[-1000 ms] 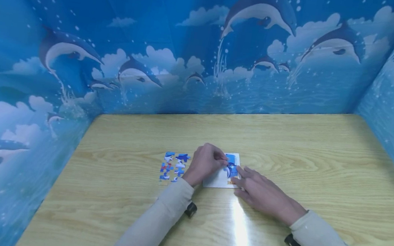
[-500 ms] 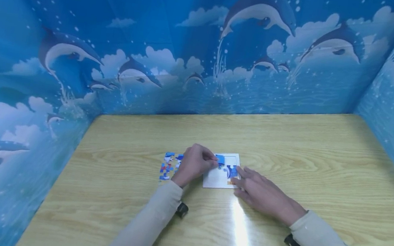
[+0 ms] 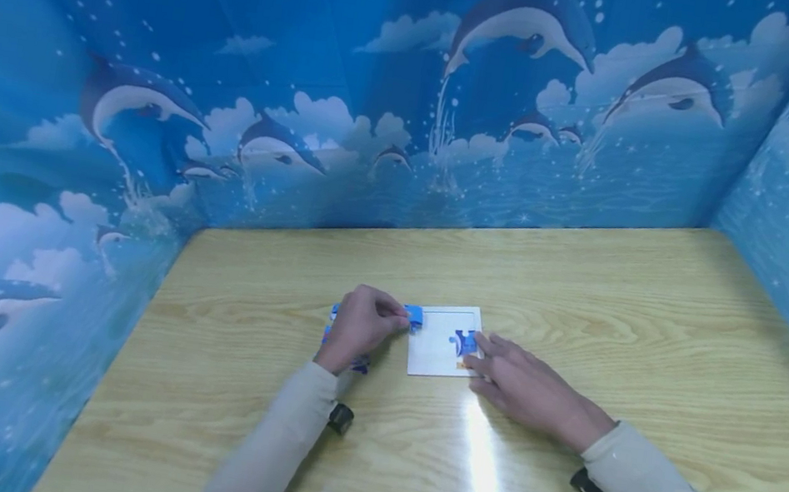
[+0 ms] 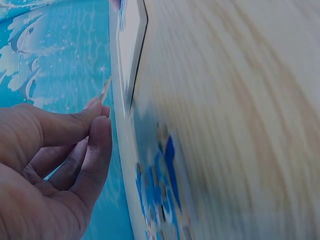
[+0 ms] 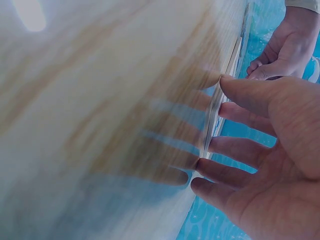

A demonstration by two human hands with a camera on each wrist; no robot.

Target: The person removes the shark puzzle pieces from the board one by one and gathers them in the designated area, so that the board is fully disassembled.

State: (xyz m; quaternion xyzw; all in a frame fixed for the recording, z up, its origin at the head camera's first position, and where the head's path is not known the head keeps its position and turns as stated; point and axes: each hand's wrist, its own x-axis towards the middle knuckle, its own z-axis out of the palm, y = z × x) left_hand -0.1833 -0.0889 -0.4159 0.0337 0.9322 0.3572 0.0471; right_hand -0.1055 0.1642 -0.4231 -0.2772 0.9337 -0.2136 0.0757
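Note:
My left hand (image 3: 362, 327) pinches a blue jigsaw piece (image 3: 415, 316) between thumb and fingers, over the left edge of a white puzzle board (image 3: 430, 360). In the left wrist view the piece (image 4: 105, 90) shows edge-on, raised off the table. On the board's right side lie blue-and-white pieces (image 3: 462, 342), partly covered by fingertips. My right hand (image 3: 529, 389) rests at the board's right edge with its fingers spread and extended, touching it in the right wrist view. Loose jigsaw pieces (image 4: 161, 190) lie under my left hand, mostly hidden in the head view.
The board lies on a wood-grain table (image 3: 266, 295). Behind and at both sides stands a blue dolphin-print backdrop (image 3: 345, 163). A bright light reflection runs down the table in front of the board.
My left hand has moved left across the board, carrying the pinched jigsaw piece from the upper right to beyond the upper-left corner. My right hand has stayed in place.

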